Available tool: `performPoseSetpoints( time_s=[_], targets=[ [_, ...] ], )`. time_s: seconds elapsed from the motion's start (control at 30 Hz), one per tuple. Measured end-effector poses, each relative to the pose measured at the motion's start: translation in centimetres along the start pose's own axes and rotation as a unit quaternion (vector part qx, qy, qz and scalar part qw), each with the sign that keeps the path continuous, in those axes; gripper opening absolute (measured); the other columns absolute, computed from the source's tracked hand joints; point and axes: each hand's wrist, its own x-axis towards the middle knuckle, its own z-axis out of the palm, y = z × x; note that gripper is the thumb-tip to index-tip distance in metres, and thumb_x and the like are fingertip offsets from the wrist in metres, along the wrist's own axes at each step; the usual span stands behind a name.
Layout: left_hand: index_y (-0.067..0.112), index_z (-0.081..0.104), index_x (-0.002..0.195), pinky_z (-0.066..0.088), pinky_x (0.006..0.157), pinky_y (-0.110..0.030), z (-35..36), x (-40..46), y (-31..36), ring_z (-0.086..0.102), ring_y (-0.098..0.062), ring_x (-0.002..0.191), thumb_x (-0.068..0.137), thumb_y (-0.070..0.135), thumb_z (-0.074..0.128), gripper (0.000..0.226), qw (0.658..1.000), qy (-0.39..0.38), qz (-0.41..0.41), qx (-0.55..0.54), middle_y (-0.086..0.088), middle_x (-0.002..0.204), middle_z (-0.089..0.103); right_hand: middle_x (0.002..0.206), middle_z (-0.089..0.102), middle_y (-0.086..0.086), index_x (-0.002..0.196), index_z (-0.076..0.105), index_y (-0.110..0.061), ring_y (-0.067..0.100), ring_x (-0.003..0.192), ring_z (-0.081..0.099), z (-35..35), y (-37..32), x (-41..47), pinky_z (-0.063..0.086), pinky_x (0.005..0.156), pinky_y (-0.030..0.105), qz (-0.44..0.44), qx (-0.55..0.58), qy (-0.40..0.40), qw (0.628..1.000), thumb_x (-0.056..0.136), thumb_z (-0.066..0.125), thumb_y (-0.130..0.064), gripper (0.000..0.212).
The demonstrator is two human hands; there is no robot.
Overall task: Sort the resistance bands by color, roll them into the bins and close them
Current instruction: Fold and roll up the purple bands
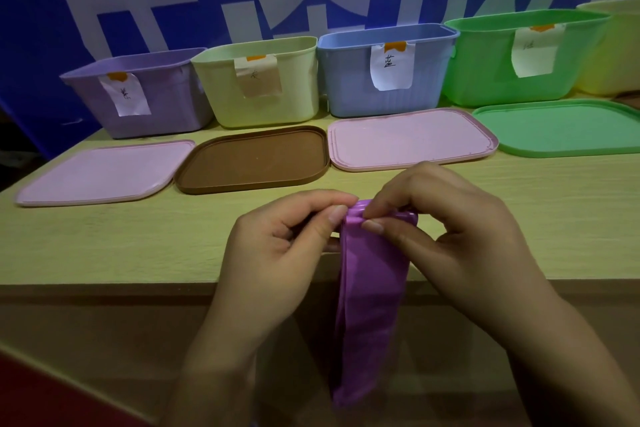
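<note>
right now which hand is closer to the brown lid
Left. The left hand sits just in front of the brown lid; the right hand is farther to its right, in front of a pink lid.

Bins in row behind lids on table.

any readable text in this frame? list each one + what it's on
"蓝": handwritten on the white paper label on the blue plastic bin.
Paper label on purple plastic bin: handwriting too blurred to read.
Paper label on pale yellow-green bin: too faint.
Paper label on green plastic bin: too faint.
Blue backdrop: large white characters, cropped, unreadable.
</note>
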Motion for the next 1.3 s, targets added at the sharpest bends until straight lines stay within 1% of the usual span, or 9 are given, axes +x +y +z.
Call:
performPoseSetpoints(
  time_s=[0.33, 0.5, 0.63, 0.7, 0.83, 1.03, 1.13, 1.23, 1.3],
  targets=[
    [0.023, 0.072, 0.093, 0.055, 0.066, -0.016, -0.20, -0.23, 0.01, 0.070, -0.006, 0.083, 0.086, 0.011, 0.056, 0.021, 1.000, -0.003, 0.016, 0.002, 0.011, 0.090, 0.073, 0.081, 0.060, -0.005, 0.084, 0.068, -0.015, 0.007, 0.076, 0.054, 0.30, -0.01, 0.13, 0.042, 0.067, 0.016, 0.003, -0.011, -0.003, 1.000, 0.084, 0.061, -0.024, 0.011],
    [0.024, 0.071, 0.091, 0.053, 0.065, -0.014, -0.22, -0.29, -0.04, 0.068, -0.001, 0.082, 0.087, 0.009, 0.059, 0.019, 1.000, 0.008, 0.024, 0.002, 0.013, 0.089, 0.072, 0.080, 0.059, -0.005, 0.082, 0.067, -0.015, 0.006, 0.076, 0.053, 0.06, -0.05, 0.22, 0.039, 0.068, 0.013, 0.003, 0.021, -0.020, 1.000, 0.083, 0.061, -0.026, 0.013],
    [0.024, 0.071, 0.090, 0.053, 0.065, -0.014, -0.16, -0.12, -0.21, 0.068, -0.002, 0.079, 0.087, 0.009, 0.059, 0.020, 1.000, 0.020, 0.022, -0.005, 0.013, 0.087, 0.073, 0.081, 0.061, -0.005, 0.082, 0.067, -0.015, 0.010, 0.078, 0.056, -0.22, -0.29, 0.06, 0.044, 0.069, 0.021, 0.003, 0.058, -0.034, 0.998, 0.083, 0.063, -0.025, 0.011],
    [0.024, 0.071, 0.090, 0.054, 0.066, -0.015, -0.14, -0.10, -0.19, 0.069, -0.002, 0.080, 0.086, 0.011, 0.058, 0.019, 0.999, 0.021, 0.027, 0.000, 0.012, 0.087, 0.073, 0.081, 0.061, -0.005, 0.082, 0.067, -0.015, 0.009, 0.078, 0.056, -0.16, -0.40, 0.12, 0.043, 0.069, 0.018, 0.004, 0.058, -0.029, 0.998, 0.083, 0.063, -0.025, 0.011],
    [0.024, 0.071, 0.092, 0.054, 0.066, -0.016, -0.18, -0.29, -0.01, 0.069, -0.004, 0.082, 0.086, 0.011, 0.058, 0.020, 0.999, 0.017, 0.037, 0.002, 0.013, 0.089, 0.073, 0.080, 0.060, -0.006, 0.082, 0.068, -0.016, 0.004, 0.076, 0.054, -0.01, -0.45, 0.29, 0.038, 0.068, 0.010, 0.006, 0.013, -0.002, 1.000, 0.083, 0.062, -0.026, 0.012],
    [0.024, 0.071, 0.093, 0.055, 0.065, -0.017, -0.25, -0.43, -0.10, 0.070, -0.006, 0.082, 0.086, 0.011, 0.057, 0.020, 0.999, 0.020, 0.039, 0.001, 0.012, 0.088, 0.073, 0.079, 0.061, -0.005, 0.083, 0.069, -0.016, 0.006, 0.075, 0.054, 0.03, -0.41, 0.22, 0.037, 0.067, 0.010, 0.001, 0.013, -0.003, 1.000, 0.082, 0.063, -0.026, 0.011],
    [0.027, 0.071, 0.094, 0.055, 0.066, -0.017, -0.26, -0.49, -0.14, 0.070, -0.007, 0.083, 0.087, 0.012, 0.058, 0.021, 0.999, 0.020, 0.047, 0.015, 0.013, 0.089, 0.072, 0.079, 0.061, -0.004, 0.082, 0.070, -0.015, 0.005, 0.074, 0.053, 0.03, -0.43, 0.24, 0.037, 0.067, 0.010, 0.001, 0.005, 0.001, 1.000, 0.082, 0.064, -0.025, 0.011],
    [0.027, 0.074, 0.091, 0.055, 0.067, -0.018, -0.39, -0.52, -0.25, 0.069, -0.007, 0.085, 0.087, 0.019, 0.062, 0.015, 0.998, 0.017, 0.060, 0.030, 0.014, 0.092, 0.072, 0.079, 0.061, -0.005, 0.082, 0.070, -0.015, 0.005, 0.074, 0.054, 0.15, -0.49, 0.27, 0.040, 0.067, 0.012, 0.003, -0.006, 0.006, 1.000, 0.082, 0.066, -0.023, 0.009],
    [0.025, 0.070, 0.100, 0.055, 0.068, -0.020, -0.59, -0.63, -0.12, 0.069, -0.007, 0.085, 0.087, 0.024, 0.057, 0.019, 0.996, 0.010, 0.073, 0.041, 0.014, 0.094, 0.071, 0.079, 0.061, -0.005, 0.082, 0.070, -0.015, 0.006, 0.074, 0.054, 0.18, -0.57, 0.23, 0.040, 0.067, 0.013, 0.003, -0.013, 0.012, 1.000, 0.081, 0.069, -0.020, 0.005]
  ],
)
